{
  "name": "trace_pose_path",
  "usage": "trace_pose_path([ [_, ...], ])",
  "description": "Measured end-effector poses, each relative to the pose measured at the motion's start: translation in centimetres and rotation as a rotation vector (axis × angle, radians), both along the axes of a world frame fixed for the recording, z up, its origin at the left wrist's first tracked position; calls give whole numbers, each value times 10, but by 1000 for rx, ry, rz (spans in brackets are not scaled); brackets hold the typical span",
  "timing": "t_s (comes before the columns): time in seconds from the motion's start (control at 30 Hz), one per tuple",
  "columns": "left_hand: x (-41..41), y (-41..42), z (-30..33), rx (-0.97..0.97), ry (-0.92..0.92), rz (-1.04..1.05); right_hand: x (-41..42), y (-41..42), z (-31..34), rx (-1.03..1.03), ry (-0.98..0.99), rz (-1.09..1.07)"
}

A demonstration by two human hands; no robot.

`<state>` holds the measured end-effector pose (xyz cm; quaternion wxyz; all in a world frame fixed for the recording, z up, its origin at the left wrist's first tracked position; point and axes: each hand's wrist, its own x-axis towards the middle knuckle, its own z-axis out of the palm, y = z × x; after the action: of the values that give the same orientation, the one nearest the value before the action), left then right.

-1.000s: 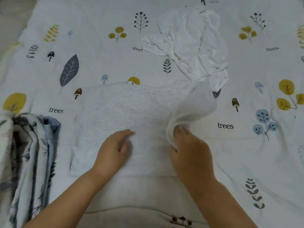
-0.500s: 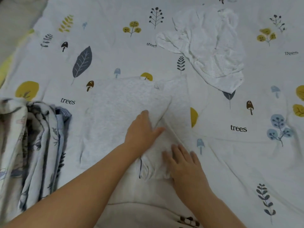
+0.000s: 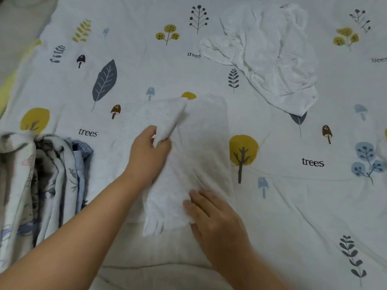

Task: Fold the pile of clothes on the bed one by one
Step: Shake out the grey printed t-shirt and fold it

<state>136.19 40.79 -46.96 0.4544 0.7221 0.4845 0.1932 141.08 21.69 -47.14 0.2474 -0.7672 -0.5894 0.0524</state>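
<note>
The left hand (image 3: 149, 152) pinches a lifted flap of the pale grey garment (image 3: 199, 147), which lies on the bedsheet (image 3: 293, 206). The right hand (image 3: 211, 214), fingers flat, presses the garment's near edge, below and right of the left hand.

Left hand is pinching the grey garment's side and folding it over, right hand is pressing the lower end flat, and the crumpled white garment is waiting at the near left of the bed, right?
Not quite. The crumpled white garment lies at the far right, as the head view shows. The rest holds: left hand pinches the grey garment, right hand presses its lower end.
</note>
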Motion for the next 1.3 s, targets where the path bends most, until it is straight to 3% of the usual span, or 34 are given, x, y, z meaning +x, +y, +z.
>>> trace_pose_path([
  [0.13, -32, 15, -20, -185, 258, 206, -14, 9, -11, -293, -29, -38],
  [0.3, -15, 26, -16, -160, 95, 64, -22, 18, -16, -221, -1, -51],
  [0.43, -25, 47, -9, -70, -42, 203, -37, 35, -10, -158, 70, 7],
  [0.53, -47, 50, -15, -141, 220, 310, -43, 43, -7, -296, 56, 84],
  [0.6, -60, 42, -18, -160, 442, 255, -38, 43, -3, -267, 80, 44],
  [0.7, -77, 24, -14, -183, 474, 95, -17, 38, -2, -220, 101, -224],
  [0.8, -88, 6, -14, -178, 480, -11, 7, 35, -6, -493, 245, -485],
  [0.9, -100, -1, -11, -85, 491, 118, 14, 35, -11, -586, 475, -556],
  [1.03, -109, -3, -5, 60, 880, 0, 17, 35, -16, -612, 556, -533],
  [1.1, -102, -1, -2, 196, 963, -59, 19, 35, -15, -633, 532, -540],
  [1.2, -76, 10, -2, 328, 769, -42, 24, 38, -15, -624, 515, -537],
  [1.3, -43, 33, -9, 211, 547, 31, 28, 45, -16, -591, 510, -551],
])
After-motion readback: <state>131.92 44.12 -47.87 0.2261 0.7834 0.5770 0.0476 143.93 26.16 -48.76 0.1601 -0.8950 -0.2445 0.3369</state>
